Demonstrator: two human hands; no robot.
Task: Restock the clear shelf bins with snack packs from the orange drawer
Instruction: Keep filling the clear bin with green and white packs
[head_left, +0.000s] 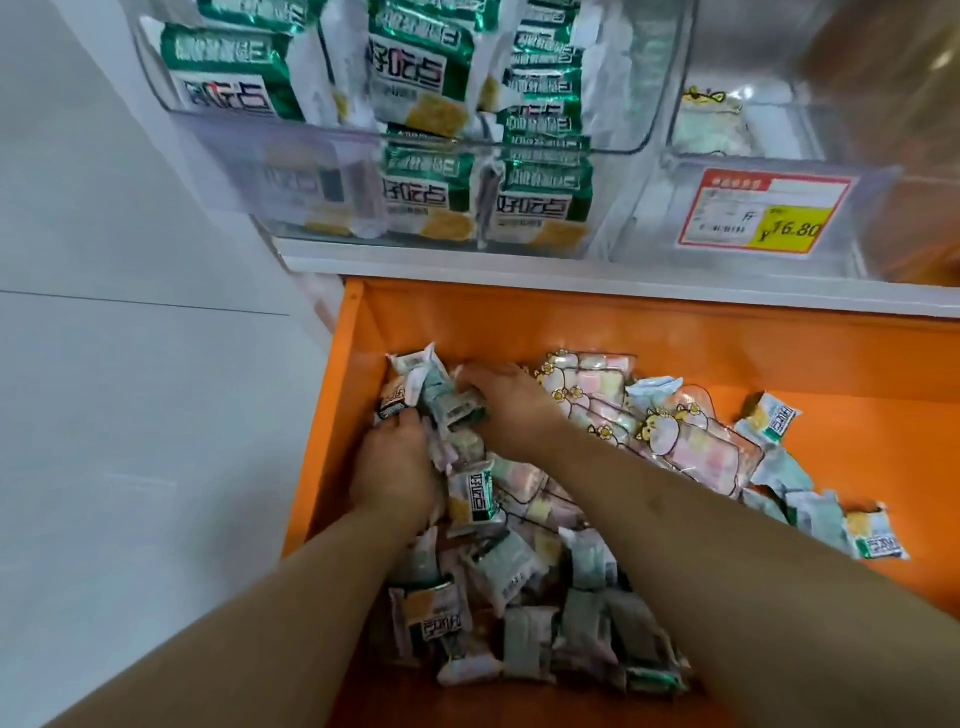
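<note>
Open orange metal drawer (675, 332) below a white shelf edge (519, 273), heaped at its left with small green-and-white foil snack packs (498, 566) and, toward the back, clear bags of pastel marshmallows (691, 447). Above, two clear plastic shelf bins: left one (291, 171) stacked with larger green-and-white packs, right one (852, 130) nearly bare behind a red-and-yellow price label (763, 213). Both hands down in the heap, left hand (395, 467) and right hand (506, 402) curled round a cluster of packs between them
</note>
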